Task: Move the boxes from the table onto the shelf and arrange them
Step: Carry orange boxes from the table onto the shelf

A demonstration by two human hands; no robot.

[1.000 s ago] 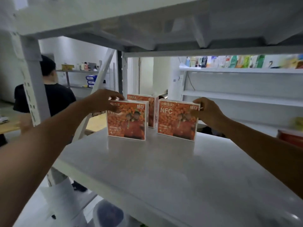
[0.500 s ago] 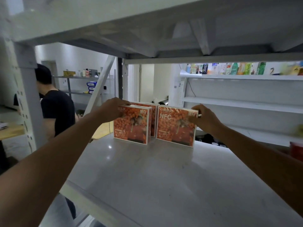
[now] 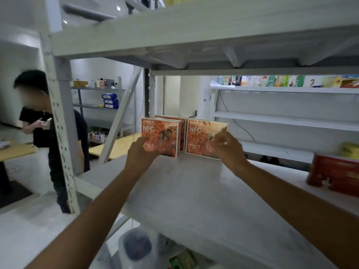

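Two hands reach forward, arms outstretched over the shelf [image 3: 194,200]. The left hand [image 3: 142,152] covers the lower left corner of the left box [image 3: 163,136]; the right hand [image 3: 230,147] covers the lower right corner of the right box [image 3: 200,136]. Blur hides whether either hand grips or merely touches. Both boxes stand upright at the shelf's far edge, a third box [image 3: 183,133] mostly hidden behind them. A red box [image 3: 334,175] at the shelf's right end is blurred and cut off.

Upright orange boxes [image 3: 161,133] on shelf [image 3: 194,193]
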